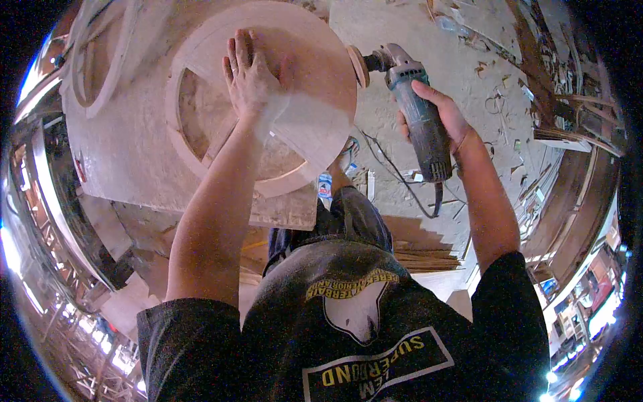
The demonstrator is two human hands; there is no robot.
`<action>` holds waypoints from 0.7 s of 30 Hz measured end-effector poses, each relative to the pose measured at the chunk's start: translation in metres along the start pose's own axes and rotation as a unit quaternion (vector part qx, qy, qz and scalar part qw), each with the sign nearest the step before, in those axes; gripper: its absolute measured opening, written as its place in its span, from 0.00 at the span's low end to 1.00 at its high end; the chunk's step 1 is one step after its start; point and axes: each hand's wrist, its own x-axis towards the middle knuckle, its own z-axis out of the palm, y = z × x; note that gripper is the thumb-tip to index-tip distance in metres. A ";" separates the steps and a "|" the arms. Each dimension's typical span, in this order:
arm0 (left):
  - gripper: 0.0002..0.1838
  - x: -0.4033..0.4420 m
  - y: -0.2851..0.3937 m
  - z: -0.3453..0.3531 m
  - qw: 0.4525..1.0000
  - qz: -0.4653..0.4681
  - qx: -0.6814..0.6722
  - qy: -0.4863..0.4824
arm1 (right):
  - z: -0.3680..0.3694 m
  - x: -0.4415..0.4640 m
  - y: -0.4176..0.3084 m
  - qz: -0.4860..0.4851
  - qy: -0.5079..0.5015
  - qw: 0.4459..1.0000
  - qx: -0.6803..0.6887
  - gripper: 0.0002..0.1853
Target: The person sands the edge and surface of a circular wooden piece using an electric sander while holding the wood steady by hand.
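1. Has both hands at work: left hand (254, 84) spread flat on a round wooden piece (321, 67), right hand (447, 119) wrapped round a power grinder (420, 117).

2. At far left, shows a pale curved loop (124, 57) lying on the worktable (127, 161), apart from the round wooden piece.

3. Further right, lays the left hand palm down, fingers nearly straight and slightly apart, gripping nothing; seems to steady the wood by pressure alone.

4. Beneath that palm, has the round wooden piece lying on the worktable, with cut-outs on the left and near sides, and with the right side jutting past the worktable's edge.

5. At the right rim, sets the grinder's round pad (360, 65) against or just beside the outer edge; cannot tell contact from a slight gap. Looks to be at the edge-sanding step.

6. Right again, curls the right hand's fingers about the power grinder, thumb along the near side, with the cord (439, 197) hanging below.

7. Probably calls next for firm left-palm pressure, a steady pad angle along the curve, and a loose cord.

8. Farthest right, shows wood scraps (527, 92) scattered over the floor.
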 end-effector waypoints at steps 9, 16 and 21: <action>0.48 0.000 -0.001 0.004 1.000 -0.010 -0.004 -0.014 | 0.014 -0.017 0.055 -0.002 0.015 0.995 0.095 0.30; 0.48 0.002 0.002 0.000 1.000 -0.010 -0.005 -0.021 | 0.026 -0.028 0.084 -0.011 0.010 0.990 0.139 0.31; 0.48 0.001 0.006 -0.009 0.999 -0.004 -0.035 -0.033 | 0.046 -0.040 0.111 -0.063 0.043 0.988 0.137 0.33</action>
